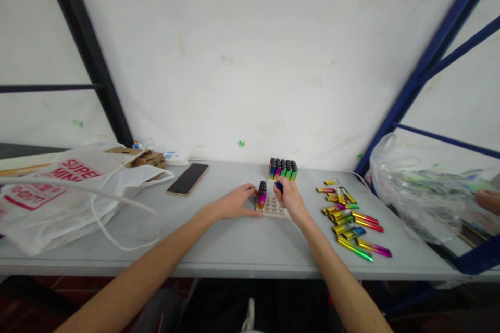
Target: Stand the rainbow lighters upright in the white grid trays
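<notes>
A pale tray with rows of round hollows [275,207] lies on the table in front of me. My left hand [236,202] holds its left side, thumb at the near corner and fingers at the far one. Along that side stands a row of purple-orange lighters [261,196] with black tops. My right hand [289,197] is closed on a dark blue lighter [278,186] above the tray's right part; its lower end is hidden. Just behind, a block of upright multicoloured lighters [283,168] stands close together.
Several shiny gradient-coloured lighter bodies [347,218] lie scattered at the right. A phone [188,179], a white plastic bag [70,192] and cardboard [146,158] are on the left. Clear plastic bags [410,192] and another person's hand [487,201] show at far right, past the blue post [414,83].
</notes>
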Available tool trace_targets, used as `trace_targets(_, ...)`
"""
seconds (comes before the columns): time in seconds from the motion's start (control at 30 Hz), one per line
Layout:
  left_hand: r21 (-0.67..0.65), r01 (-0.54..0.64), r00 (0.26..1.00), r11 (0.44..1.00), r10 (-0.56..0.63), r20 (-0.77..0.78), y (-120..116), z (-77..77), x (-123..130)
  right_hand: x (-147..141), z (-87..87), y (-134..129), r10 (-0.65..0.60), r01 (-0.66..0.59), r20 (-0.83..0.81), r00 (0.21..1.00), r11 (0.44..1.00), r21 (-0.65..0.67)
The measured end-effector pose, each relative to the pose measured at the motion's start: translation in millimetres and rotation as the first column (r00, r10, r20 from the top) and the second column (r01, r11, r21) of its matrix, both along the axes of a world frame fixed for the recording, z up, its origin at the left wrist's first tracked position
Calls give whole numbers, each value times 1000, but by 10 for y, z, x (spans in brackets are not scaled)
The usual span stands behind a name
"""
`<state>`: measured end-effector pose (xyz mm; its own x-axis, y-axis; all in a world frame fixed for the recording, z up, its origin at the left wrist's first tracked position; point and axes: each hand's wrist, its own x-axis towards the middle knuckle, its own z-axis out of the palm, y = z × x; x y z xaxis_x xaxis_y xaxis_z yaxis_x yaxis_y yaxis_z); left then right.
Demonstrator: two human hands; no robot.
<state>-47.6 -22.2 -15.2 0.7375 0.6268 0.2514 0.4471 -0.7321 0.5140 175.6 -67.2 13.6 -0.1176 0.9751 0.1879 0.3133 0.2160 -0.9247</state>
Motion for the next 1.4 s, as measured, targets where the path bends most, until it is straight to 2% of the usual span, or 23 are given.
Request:
trace_targets(0.1,5,-2,1000,1000,2,-1,9,-7,-2,-21,58,-11,-92,70,-195,976,991,-115)
trace_targets(0.17,2,1,1000,1000,-1,2,9,-8,-1,-28,102,-20,-63,44,-218,974,995,-95)
trace_targets(0.23,-6,4,1000,1000,-4,1,7,-7,0,-8,149,-39,-2,-1,-191,982,1000,-15)
trace_targets(0.3,-14,4,1000,1000,-4,-2,3,-7,1,41,203,-78,75,-67,-100,992,995,80)
trace_targets(0.4,-23,3,1000,1000,-3,3,3,-12,2,128,287,-162,145,-178,155,977,959,220)
trace_targets(0.53,-17,11,1000,1000,-11,19,3,-21,2,159,340,-233,71,-217,386,920,912,349)
trace_targets(0.63,-9,1,1000,1000,0,19,-3,-20,1,122,316,-222,46,-205,451,892,928,312)
trace_targets(0.87,-4,7,1000,1000,-7,6,-7,-7,3,102,260,-205,68,-155,430,900,973,170)
trace_targets(1.27,-39,42,999,998,-41,5,2,-21,-1,-2,251,-256,210,-257,475,855,966,36)
trace_targets(1.4,-5,28,999,1000,-28,15,14,-44,-4,-34,253,-247,139,-187,547,826,982,32)
